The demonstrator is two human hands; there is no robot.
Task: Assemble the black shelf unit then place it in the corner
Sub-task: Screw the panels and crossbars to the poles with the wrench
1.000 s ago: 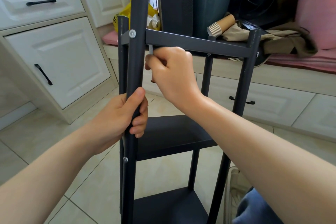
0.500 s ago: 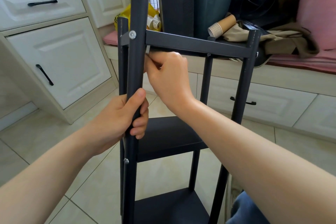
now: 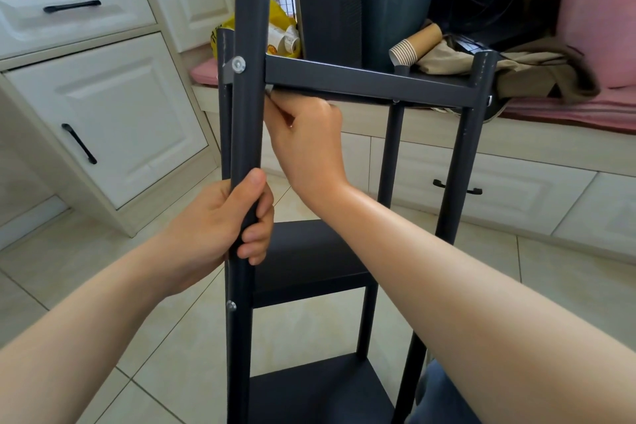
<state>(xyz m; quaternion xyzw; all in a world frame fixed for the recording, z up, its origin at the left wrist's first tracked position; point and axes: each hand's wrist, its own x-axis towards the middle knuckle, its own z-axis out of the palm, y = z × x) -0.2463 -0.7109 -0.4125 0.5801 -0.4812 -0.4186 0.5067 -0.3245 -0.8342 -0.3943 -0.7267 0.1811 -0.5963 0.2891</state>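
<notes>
Left hand (image 3: pixel 220 227) is wrapped round the front post (image 3: pixel 247 113), thumb on the near face and fingers curled round the far side. Right hand (image 3: pixel 306 144) is curled tight, its fingertips pinched on a small silvery part (image 3: pixel 269 89) directly under the top shelf (image 3: pixel 364 81), against the post's inner face. Most of the part is hidden by the fingers, so nut or wrench cannot be told.

Risks:
- The part could be dropped if the pinch slips. The work is done blind under the shelf rim.
- The bolt (image 3: pixel 238 64), just up and outboard of the right fingertips, is not held. It may spin with the nut, so nothing gets tightened.
- The post is gripped well below the joint. A twist there could misalign the hole and cross-thread the fastener.
- Fingertips could be nipped between rim and post.

Shelf unit (image 3: pixel 461 162): matte black metal with round tube posts and flat shelves with folded rims. The middle shelf (image 3: pixel 303 258) sits just behind the left fingers, and the bottom shelf (image 3: pixel 316 392) lies below both wrists. A lower screw (image 3: pixel 231 305) is seated on the same post under the left hand. The unit stands upright on the tile floor (image 3: pixel 86 251) between the two hands, not yet placed in a corner.
</notes>
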